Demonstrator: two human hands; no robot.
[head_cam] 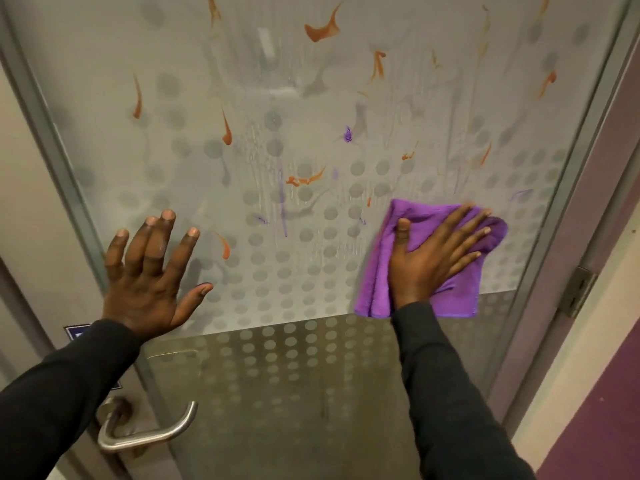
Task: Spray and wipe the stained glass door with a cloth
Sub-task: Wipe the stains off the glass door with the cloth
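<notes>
A person in dark long sleeves stands close to a frosted glass door patterned with grey dots, both hands raised against it. The right hand, at about four o'clock in the frame, lies flat with fingers spread on a folded purple cloth, pressing it to the pane rather than clutching it. The left hand, at about eight o'clock, is open and empty, its fingers splayed near the door's left edge; whether the palm touches the glass cannot be told. Orange streaks are scattered across the upper pane from ten to two o'clock, with thinner purple marks near the centre. Wet runs of liquid blur the glass between them. The cloth's lower edge hangs just over the boundary where the frosted band gives way to a darker dotted panel. A curved metal lever handle sits at seven o'clock, beneath the left sleeve. A hinge shows on the frame at three o'clock.
</notes>
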